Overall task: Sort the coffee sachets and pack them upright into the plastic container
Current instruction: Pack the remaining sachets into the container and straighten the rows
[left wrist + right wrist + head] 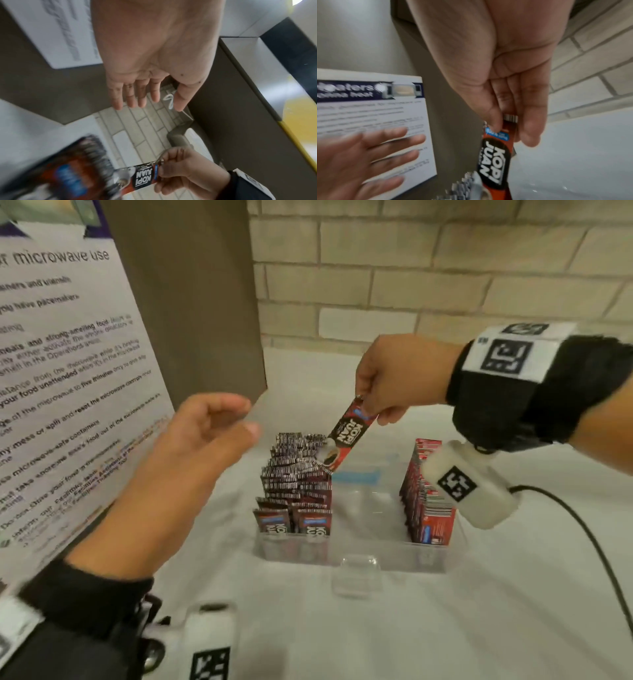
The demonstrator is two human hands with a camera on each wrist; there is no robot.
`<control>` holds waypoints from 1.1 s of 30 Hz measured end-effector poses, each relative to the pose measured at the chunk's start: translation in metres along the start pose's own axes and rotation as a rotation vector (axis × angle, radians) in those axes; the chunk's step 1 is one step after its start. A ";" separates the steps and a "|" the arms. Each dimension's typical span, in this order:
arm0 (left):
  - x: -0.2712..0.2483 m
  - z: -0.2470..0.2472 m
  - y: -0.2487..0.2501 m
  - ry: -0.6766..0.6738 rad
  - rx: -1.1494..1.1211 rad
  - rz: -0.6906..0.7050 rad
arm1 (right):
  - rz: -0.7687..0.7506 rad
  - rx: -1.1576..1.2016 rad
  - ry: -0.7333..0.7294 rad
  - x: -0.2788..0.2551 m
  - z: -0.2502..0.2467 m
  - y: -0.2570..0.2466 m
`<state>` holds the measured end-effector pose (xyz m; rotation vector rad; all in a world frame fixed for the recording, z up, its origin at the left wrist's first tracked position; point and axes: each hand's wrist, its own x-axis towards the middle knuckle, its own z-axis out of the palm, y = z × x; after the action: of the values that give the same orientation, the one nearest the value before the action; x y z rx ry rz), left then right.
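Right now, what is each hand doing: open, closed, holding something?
Left hand: open, fingers relaxed, holding nothing.
Right hand: pinching the top end of a red-and-black Kopi Juan coffee sachet.

Right hand pinching a coffee sachet above the packed row

The right hand pinches the top end of a red-and-black sachet marked KOPI JUAN between thumb and fingers, and the sachet hangs tilted. At the sachet's lower end are the crimped tops of other sachets, touching or just beside it. Left of the sachet, the blurred left hand spreads its fingers in front of a printed notice. Right of the sachet lies a white tabletop, with a brick wall above it.
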<state>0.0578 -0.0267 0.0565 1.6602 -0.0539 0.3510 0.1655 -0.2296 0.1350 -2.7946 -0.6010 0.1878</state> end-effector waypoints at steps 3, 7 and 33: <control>-0.019 -0.010 -0.024 0.020 0.013 -0.131 | 0.021 -0.034 -0.045 0.011 0.003 0.002; -0.034 -0.012 -0.040 0.000 0.026 -0.255 | 0.015 0.050 -0.046 0.011 -0.020 0.004; -0.048 0.014 -0.074 -0.280 0.096 -0.371 | -0.047 -0.383 -0.171 0.044 0.038 0.001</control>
<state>0.0323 -0.0394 -0.0285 1.7631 0.0629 -0.1635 0.1984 -0.2026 0.0953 -3.1487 -0.8190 0.3365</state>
